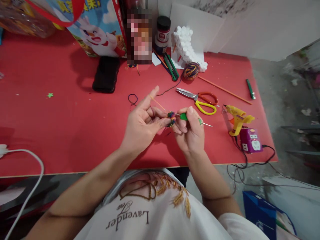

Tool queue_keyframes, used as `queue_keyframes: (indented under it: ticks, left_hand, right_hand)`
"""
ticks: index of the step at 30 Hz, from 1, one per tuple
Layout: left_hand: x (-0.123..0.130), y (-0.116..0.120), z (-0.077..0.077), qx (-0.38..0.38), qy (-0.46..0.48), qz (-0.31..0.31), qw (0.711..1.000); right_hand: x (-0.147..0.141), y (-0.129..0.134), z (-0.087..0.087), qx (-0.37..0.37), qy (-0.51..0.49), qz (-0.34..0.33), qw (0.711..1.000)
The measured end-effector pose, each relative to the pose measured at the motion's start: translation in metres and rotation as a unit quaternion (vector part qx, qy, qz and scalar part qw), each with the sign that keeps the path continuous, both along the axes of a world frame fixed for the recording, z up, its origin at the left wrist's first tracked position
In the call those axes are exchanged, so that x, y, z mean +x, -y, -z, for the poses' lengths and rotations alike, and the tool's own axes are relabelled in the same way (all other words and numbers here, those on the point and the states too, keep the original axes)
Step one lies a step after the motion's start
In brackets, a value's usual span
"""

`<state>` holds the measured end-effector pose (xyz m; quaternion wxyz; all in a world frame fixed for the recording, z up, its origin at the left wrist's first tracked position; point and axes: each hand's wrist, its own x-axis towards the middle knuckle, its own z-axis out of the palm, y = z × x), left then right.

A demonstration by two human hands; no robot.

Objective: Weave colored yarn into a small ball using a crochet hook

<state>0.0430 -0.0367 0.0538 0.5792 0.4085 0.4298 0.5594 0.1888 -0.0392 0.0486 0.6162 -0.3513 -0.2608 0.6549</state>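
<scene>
Near the front edge of the red table [62, 133], my left hand [143, 123] pinches a small multicoloured crocheted piece [171, 119] between thumb and fingers. A strand of yarn [158, 102] runs over its raised index finger. My right hand [191, 128] is closed round a crochet hook with a green handle [183, 116]. The hook's left end meets the crocheted piece, and its other metal end sticks out to the right. Behind the hands lies a ball of dark and orange yarn [191, 71], with a dark strand trailing towards my left hand.
Scissors [207, 103], an orange stick [225, 90], a yellow glue gun [237, 120] and a purple power adapter [251, 140] lie right. Behind are a green cutter [171, 66], a dark-lidded jar [163, 35], a white beaded object [185, 43], a black phone [106, 74] and a printed bag [97, 30].
</scene>
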Motion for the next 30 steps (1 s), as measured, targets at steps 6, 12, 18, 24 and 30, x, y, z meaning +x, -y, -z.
queue_keyframes:
  ticks: [6,12,18,24,30]
  left_hand:
    - [-0.006,-0.009,0.008,0.018,-0.031,-0.029,0.999]
    - [-0.013,-0.017,0.009,0.013,-0.028,-0.020,0.999]
    - [-0.012,-0.029,0.021,-0.004,-0.006,-0.066,0.998]
    - [-0.012,-0.033,0.046,-0.051,0.025,-0.068,0.996]
    - [-0.017,-0.029,0.050,-0.038,0.023,-0.045,0.998]
  right_hand:
    - [-0.009,-0.010,0.001,0.022,-0.001,0.003,1.000]
    - [-0.008,-0.013,0.008,0.032,0.022,-0.018,0.999]
    - [-0.018,-0.026,0.017,0.024,0.004,-0.023,0.999]
    - [-0.022,-0.036,0.040,-0.043,-0.040,-0.027,0.998]
    - [-0.017,-0.032,0.050,0.015,0.100,-0.049,0.994]
